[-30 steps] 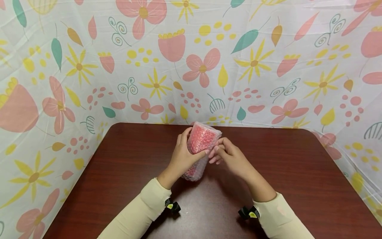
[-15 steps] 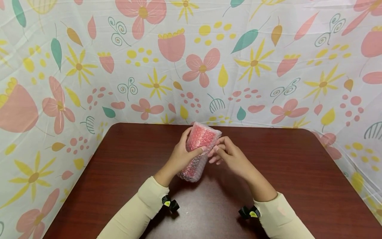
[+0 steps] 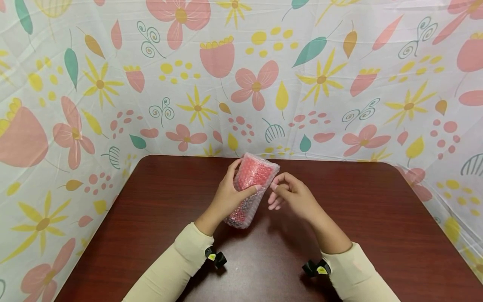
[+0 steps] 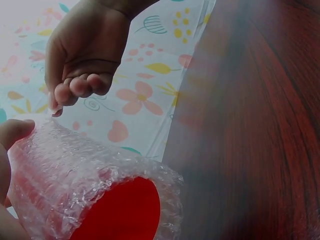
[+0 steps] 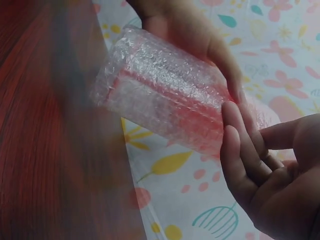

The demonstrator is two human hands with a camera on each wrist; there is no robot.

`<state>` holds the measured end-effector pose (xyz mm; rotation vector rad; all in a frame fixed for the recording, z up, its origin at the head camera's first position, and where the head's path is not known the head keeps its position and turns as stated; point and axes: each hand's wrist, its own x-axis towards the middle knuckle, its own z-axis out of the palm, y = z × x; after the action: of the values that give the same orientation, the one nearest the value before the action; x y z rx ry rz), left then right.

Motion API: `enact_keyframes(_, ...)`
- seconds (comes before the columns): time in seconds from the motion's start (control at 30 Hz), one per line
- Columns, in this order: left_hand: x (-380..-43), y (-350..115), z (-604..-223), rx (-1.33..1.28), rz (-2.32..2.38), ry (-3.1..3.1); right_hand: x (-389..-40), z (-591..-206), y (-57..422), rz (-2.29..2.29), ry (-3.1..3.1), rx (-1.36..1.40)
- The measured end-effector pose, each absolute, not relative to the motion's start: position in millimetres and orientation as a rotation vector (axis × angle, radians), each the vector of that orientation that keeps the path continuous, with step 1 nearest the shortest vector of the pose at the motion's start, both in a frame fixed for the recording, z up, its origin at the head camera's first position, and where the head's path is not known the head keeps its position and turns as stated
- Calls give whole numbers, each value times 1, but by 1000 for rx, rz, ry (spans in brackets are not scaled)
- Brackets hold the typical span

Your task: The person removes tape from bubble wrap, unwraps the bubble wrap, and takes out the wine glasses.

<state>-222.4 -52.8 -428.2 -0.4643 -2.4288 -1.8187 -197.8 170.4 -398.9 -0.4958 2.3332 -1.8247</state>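
Observation:
A red, round-ended object (image 4: 125, 212) shows through a sleeve of clear bubble wrap (image 3: 250, 174). My left hand (image 3: 228, 193) grips the bundle from its left side, thumb laid across the front, and holds it tilted over the table. Some of the left fingers are hidden behind it. At the bundle's right edge is my right hand (image 3: 292, 195), thumb and index finger brought together in a pinch and the other fingers loosely bent. In the left wrist view, the right fingertips (image 4: 56, 110) meet the edge of the wrap.
The dark red-brown wooden table (image 3: 170, 188) extends under both hands. A white cloth (image 3: 211, 92) printed with flowers and leaves hangs behind it and along both sides. Black wrist cameras (image 3: 216, 256) sit at the cuffs of the cream sleeves.
My left hand has shifted slightly left and turned the bundle a little, its thumb now higher. The right hand has drawn slightly right, away from the bundle.

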Motion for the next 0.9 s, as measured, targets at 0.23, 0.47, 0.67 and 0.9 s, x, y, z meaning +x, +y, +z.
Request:
enact_keyframes(0.23, -223, -52, -428, -450, -1788, -2435, -198, -398, 172, -1861, 2266, -533)
enact_keyframes(0.47, -223, -52, -428, -433, -1763, -2458, -196, -397, 171, -1874, 2252, -536)
enact_keyframes(0.67, -222, -52, -427, -426, -1757, -2463, -196, -398, 171, -1878, 2254, -543)
enact_keyframes(0.9, -221, -50, -428, -427, -1771, -2454, -197, -400, 172, -1877, 2263, -583)
